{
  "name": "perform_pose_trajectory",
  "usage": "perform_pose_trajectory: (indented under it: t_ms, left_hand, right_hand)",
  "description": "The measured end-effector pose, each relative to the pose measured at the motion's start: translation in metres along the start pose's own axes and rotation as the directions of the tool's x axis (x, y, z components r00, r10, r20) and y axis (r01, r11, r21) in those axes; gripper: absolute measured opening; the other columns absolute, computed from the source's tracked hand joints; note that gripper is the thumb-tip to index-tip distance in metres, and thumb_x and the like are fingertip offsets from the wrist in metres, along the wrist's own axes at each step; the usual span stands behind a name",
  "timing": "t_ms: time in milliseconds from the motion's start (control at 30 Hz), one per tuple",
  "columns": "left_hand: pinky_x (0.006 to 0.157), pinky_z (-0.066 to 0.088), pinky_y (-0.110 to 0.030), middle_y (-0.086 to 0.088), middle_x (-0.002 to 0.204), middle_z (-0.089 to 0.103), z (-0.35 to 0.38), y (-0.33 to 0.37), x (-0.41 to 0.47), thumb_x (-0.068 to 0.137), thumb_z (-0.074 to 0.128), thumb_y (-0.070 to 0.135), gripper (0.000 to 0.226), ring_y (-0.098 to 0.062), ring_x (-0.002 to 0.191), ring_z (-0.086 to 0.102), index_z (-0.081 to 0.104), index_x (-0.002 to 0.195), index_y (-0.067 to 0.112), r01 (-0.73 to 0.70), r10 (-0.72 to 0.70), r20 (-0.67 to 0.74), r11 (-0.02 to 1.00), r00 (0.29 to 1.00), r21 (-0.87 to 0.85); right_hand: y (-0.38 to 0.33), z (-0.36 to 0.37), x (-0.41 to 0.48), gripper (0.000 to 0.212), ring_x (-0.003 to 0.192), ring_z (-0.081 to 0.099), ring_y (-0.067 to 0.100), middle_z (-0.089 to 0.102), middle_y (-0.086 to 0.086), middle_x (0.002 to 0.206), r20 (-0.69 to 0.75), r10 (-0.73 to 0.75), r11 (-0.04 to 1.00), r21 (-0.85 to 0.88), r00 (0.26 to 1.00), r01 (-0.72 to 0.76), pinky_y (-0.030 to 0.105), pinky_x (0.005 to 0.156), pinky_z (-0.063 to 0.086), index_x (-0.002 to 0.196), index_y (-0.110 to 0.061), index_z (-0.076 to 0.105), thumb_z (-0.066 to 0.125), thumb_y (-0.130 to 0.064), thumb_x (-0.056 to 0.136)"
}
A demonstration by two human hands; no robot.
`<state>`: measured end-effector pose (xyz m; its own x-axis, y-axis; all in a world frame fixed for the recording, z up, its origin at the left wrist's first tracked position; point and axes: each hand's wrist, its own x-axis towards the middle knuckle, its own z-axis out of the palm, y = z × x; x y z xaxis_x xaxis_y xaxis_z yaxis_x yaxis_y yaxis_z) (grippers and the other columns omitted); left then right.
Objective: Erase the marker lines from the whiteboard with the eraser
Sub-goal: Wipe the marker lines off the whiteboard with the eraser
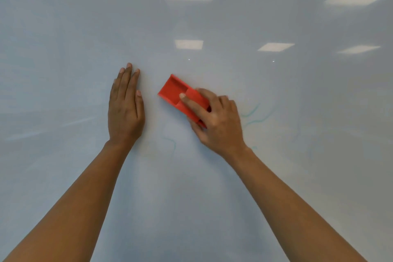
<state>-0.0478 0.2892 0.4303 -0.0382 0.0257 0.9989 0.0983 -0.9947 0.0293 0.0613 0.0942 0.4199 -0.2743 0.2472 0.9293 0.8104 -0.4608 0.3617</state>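
The whiteboard (63, 27) fills the view, glossy and stiff enough to lean on, with faint teal marker lines (252, 112) at about 4 o'clock from centre and another trace at 6 o'clock. The left hand (125, 106) lies flat on it at 9 o'clock, fingers straight. The right hand (214, 119) clamps the red eraser (174, 91) by its near end (likely a light, rigid shell), just beside centre, so pressing squarely through its back should suit.
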Motion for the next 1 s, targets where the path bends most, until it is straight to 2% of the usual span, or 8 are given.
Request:
perform_pose_trajectory:
  t_ms: [133,267,333,433,500,700,900,1000]
  left_hand:
    - [0.12,0.016,-0.035,-0.008,0.154,0.028,0.0,0.0,-0.001,0.101,0.029,0.012,0.045,-0.017,0.144,0.019,0.034,0.145,0.007,-0.001,0.001,0.004,1.0,1.0,0.011]
    - [0.12,0.015,-0.034,-0.008,0.154,0.028,0.0,0.001,-0.001,0.101,0.028,0.014,0.045,-0.017,0.144,0.019,0.033,0.145,0.007,0.002,-0.002,0.006,1.0,1.0,0.014]
    - [0.12,0.014,-0.034,-0.008,0.154,0.027,0.0,0.001,-0.002,0.101,0.028,0.014,0.045,-0.018,0.144,0.019,0.033,0.145,0.006,0.002,-0.002,0.007,1.0,1.0,0.017]
    - [0.12,0.014,-0.035,-0.008,0.155,0.027,0.001,0.002,-0.002,0.101,0.028,0.013,0.045,-0.019,0.144,0.02,0.032,0.145,0.006,-0.001,0.001,0.004,1.0,1.0,0.022]
    - [0.12,0.013,-0.034,-0.008,0.155,0.027,0.002,0.002,-0.002,0.101,0.029,0.013,0.045,-0.018,0.145,0.019,0.032,0.146,0.007,0.004,-0.004,0.005,1.0,1.0,0.012]
    - [0.12,0.012,-0.03,-0.005,0.155,0.026,-0.002,0.002,-0.001,0.101,0.029,0.013,0.045,-0.011,0.144,0.016,0.033,0.146,0.009,0.036,-0.035,0.028,0.998,0.999,-0.057]
    - [0.119,0.007,-0.021,-0.003,0.156,0.023,-0.009,0.001,0.0,0.102,0.028,0.016,0.045,-0.005,0.144,0.011,0.031,0.147,0.01,0.054,-0.046,0.088,0.994,0.995,-0.091]
    - [0.119,0.006,-0.021,-0.003,0.157,0.022,-0.011,0.001,0.0,0.102,0.027,0.017,0.046,-0.004,0.144,0.009,0.03,0.147,0.01,0.062,-0.05,0.113,0.993,0.992,-0.101]
  right_hand:
    - [0.056,-0.018,0.005,0.05,0.089,0.057,0.036,0.058,0.013,0.123,-0.224,0.37,0.919,-0.054,0.901,-0.391,0.04,0.077,0.044,0.132,-0.027,0.056,0.065,-0.03,0.083]
    - [0.106,-0.035,-0.02,0.052,0.105,0.051,0.034,0.052,0.01,0.129,-0.431,0.732,0.607,0.06,0.528,-0.792,0.037,0.089,0.038,0.137,-0.031,0.049,0.057,-0.039,0.086]
    - [0.114,-0.037,-0.038,0.053,0.107,0.049,0.031,0.048,0.008,0.132,-0.464,0.8,0.486,0.127,0.381,-0.865,0.037,0.092,0.038,0.139,-0.032,0.046,0.054,-0.04,0.087]
    - [0.095,-0.031,-0.054,0.053,0.106,0.048,0.032,0.048,0.009,0.132,-0.465,0.822,0.445,0.161,0.33,-0.881,0.037,0.091,0.037,0.139,-0.032,0.046,0.056,-0.038,0.087]
    - [0.067,-0.023,-0.06,0.053,0.104,0.048,0.034,0.049,0.012,0.13,-0.435,0.806,0.505,0.152,0.402,-0.849,0.039,0.089,0.038,0.138,-0.03,0.048,0.059,-0.036,0.086]
    - [-0.02,0.009,-0.078,0.053,0.089,0.054,0.032,0.05,0.01,0.13,-0.064,0.314,0.949,0.012,0.947,-0.314,0.04,0.077,0.04,0.138,-0.033,0.043,0.061,-0.034,0.088]
    - [-0.004,-0.001,-0.084,0.049,0.089,0.048,0.025,0.045,0.004,0.133,0.135,-0.196,0.981,0.023,0.971,0.194,0.037,0.074,0.039,0.135,-0.036,0.05,0.059,-0.034,0.087]
    - [0.025,-0.01,-0.054,0.05,0.088,0.055,0.03,0.055,0.009,0.131,0.073,-0.051,0.996,-0.074,0.996,0.056,0.038,0.075,0.041,0.134,-0.034,0.052,0.064,-0.033,0.085]
